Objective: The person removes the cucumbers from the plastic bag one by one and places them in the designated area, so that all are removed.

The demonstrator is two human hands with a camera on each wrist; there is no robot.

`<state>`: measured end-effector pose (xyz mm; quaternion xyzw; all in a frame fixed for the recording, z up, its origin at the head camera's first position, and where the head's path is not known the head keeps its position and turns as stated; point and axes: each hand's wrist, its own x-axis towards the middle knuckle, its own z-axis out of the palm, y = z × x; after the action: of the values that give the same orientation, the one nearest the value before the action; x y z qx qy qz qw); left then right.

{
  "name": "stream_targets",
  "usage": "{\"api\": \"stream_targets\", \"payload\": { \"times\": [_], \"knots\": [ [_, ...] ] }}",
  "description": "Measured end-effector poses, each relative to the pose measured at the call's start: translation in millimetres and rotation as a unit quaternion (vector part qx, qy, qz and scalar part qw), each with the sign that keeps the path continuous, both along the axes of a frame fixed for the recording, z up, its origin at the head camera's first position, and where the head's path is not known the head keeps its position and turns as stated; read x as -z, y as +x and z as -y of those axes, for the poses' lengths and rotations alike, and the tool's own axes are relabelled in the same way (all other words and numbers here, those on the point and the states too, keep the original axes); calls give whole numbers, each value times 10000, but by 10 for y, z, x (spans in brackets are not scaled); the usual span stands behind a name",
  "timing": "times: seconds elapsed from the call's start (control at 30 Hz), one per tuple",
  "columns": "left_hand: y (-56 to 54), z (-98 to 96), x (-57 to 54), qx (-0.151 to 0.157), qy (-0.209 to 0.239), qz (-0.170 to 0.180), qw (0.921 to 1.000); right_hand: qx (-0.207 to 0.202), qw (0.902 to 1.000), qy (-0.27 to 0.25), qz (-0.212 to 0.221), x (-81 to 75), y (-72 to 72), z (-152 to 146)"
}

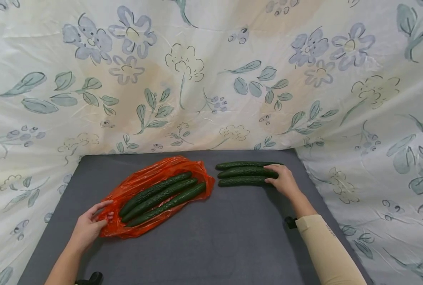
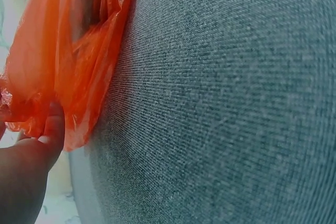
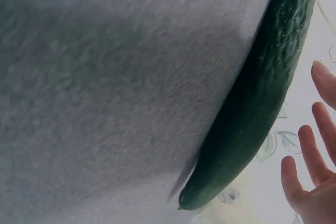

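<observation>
An orange-red plastic bag [image 1: 143, 174] lies at the left of the table, with several dark green cucumbers [image 1: 159, 200] on or inside it; I cannot tell which for all of them. At its near left end, my left hand [image 1: 86, 227] holds the plastic. In the left wrist view, the thumb [image 2: 54, 124] presses against the bunched bag [image 2: 79, 72]. Three more cucumbers [image 1: 245, 171] lie side by side to the right. Over their right ends is my right hand [image 1: 284, 182]. Its fingers are spread in the right wrist view, apart from the nearest cucumber [image 3: 247, 108].
The grey table [image 1: 211, 241] stretches in front of the bag and the cucumbers. Flowered cloth [image 1: 211, 79] hangs behind the table and along both sides. A dark wrist strap piece [image 1: 290, 222] sits at the right wrist.
</observation>
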<state>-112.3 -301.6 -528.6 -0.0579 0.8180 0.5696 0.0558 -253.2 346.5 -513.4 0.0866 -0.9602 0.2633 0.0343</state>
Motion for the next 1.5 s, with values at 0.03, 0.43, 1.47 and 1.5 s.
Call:
{"api": "stream_targets", "payload": {
  "times": [0.03,0.43,1.47,1.5],
  "knots": [
    [0,-1,-3,-8,25,15,10000,-8,10000,-11,-17,-9,-1,15],
    [5,-9,-31,18,7,78,10000,53,9998,-112,-144,-102,8,190],
    [14,2,-31,-87,-118,67,9999,-288,9973,-509,-454,-351,114,622],
    [15,5,-24,-85,-104,84,9999,-293,9973,-469,-473,-357,116,636]
  ]
}}
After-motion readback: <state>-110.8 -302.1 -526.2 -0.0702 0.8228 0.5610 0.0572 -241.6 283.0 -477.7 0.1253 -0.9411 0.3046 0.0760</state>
